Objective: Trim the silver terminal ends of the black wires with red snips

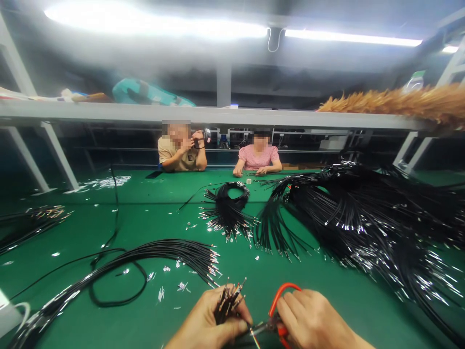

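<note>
Beyond your fingertips a wire heap [363,218] sprawls on the green table [152,208]. Your left hand [209,322] clenches a wire bundle [227,303], ends poking above the fingers [232,327]. Your right hand [312,320] grips red-handled cutters [278,310], tips beside your left thumb.

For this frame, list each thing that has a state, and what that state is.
left hand: closed around a small wire bundle
small wire bundle: upright in the fist, metal tips up
right hand: gripping the cutters
cutters: red handles, held, tip by the left hand
big wire pile: loose on the mat
coiled wires: lying flat
ceiling lights: on
</note>
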Demonstrator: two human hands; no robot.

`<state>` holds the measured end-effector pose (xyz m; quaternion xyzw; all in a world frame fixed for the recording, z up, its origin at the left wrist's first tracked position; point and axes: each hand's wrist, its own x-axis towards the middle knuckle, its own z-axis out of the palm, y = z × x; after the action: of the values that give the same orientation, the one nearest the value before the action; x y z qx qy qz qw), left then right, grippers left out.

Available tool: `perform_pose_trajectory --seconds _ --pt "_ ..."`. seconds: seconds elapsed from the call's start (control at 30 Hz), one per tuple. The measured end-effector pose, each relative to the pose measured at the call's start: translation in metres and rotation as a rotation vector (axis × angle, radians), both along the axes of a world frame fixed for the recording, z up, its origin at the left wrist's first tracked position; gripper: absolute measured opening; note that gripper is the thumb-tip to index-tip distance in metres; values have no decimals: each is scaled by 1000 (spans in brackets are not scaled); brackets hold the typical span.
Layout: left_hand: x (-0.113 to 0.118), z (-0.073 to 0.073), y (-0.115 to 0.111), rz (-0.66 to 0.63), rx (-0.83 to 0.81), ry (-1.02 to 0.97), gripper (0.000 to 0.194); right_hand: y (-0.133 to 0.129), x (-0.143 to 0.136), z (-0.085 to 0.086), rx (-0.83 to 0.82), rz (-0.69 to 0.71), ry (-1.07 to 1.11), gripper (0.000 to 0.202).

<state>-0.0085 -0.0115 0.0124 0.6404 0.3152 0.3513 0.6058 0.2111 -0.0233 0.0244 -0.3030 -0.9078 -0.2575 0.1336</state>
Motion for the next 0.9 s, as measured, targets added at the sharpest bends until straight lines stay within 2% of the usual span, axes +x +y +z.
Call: perform_pose_trajectory --seconds 0.5,0.77,0.9 --pt "0 0 -1 -1 -62 -10 21 -2 0 0 132 -28 4 26" --pt "1 2 -2 5 -54 9 21 -6 1 5 69 -38 -42 25" --pt "1 1 -1 -3 -65 4 25 -2 5 -1 -75 -26 64 28"
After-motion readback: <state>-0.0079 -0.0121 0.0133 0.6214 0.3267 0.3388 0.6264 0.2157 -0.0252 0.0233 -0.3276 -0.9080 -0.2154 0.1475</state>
